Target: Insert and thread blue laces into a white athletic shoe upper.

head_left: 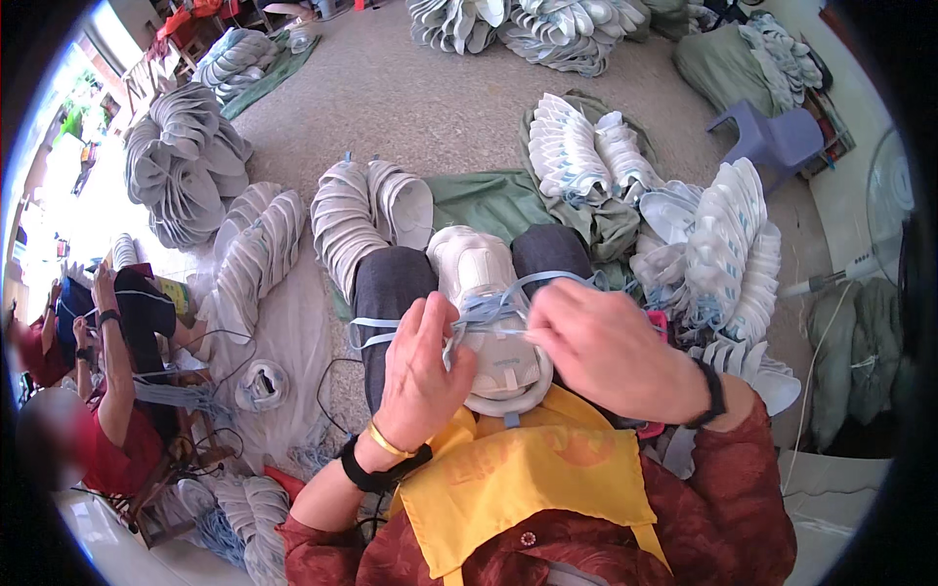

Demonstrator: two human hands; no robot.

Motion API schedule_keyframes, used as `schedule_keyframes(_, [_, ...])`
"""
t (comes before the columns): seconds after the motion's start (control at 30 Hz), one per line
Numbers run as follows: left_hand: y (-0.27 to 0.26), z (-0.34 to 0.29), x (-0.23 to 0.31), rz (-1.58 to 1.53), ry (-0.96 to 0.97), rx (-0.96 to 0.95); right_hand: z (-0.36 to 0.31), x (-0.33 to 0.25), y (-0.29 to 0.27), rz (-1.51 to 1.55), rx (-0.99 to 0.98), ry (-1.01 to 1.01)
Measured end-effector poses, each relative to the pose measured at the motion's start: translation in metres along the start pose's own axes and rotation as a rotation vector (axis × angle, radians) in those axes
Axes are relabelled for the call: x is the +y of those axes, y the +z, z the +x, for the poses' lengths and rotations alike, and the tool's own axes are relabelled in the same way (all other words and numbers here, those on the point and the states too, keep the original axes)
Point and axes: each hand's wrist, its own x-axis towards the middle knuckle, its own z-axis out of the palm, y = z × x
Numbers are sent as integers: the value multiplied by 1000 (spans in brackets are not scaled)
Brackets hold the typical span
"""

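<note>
A white shoe rests on my lap between my dark-trousered knees, its toe pointing away from me. Light blue shoelaces cross its upper, with loose loops sticking out to both sides. My left hand is at the shoe's left side, its fingers curled round the lace by the eyelets. On the other side my right hand pinches the lace between thumb and bent fingers; its fingertips are partly hidden. Under the heel lies my yellow apron.
Rows of stacked shoe uppers stand at front left and right. A green cloth lies beyond my knees. A purple stool and a fan are at the right. Another person in red sits at the left.
</note>
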Motion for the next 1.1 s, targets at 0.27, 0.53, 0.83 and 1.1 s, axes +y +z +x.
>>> schedule_keyframes(0.27, [-11,47,-7,-600,89,-544,19,3,-11,310,62,-25])
schedule_keyframes(0.53, [4,39,-22,-886,-154,-505,19,27,18,1056,-75,165])
schedule_keyframes(0.83, [-104,-19,-53,-743,-645,-243,-77,120,-3,1273,-65,630])
schedule_keyframes(1.1, [-145,-59,-80,-389,-576,-31,-186,204,-36,783,388,959])
